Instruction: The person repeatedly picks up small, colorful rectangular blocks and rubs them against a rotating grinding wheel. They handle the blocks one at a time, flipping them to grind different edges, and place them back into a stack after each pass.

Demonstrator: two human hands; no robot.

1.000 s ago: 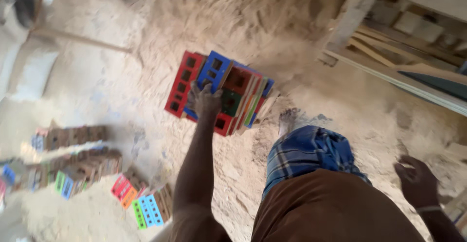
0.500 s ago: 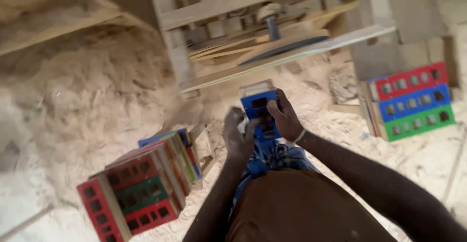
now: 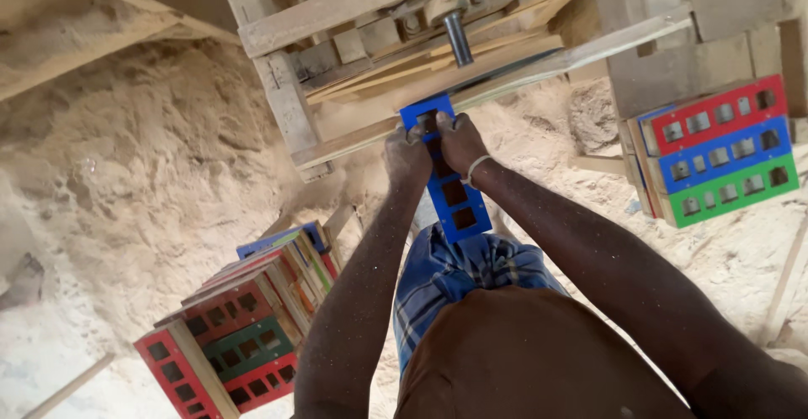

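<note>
Blue board (image 3: 459,204) in both hands' grip

A sawdust-covered sandy floor (image 3: 126,175) is carrying a stack of red, green and blue painted perforated wooden boards (image 3: 244,326), and rough wooden frame legs (image 3: 286,108) are standing on it.
</note>
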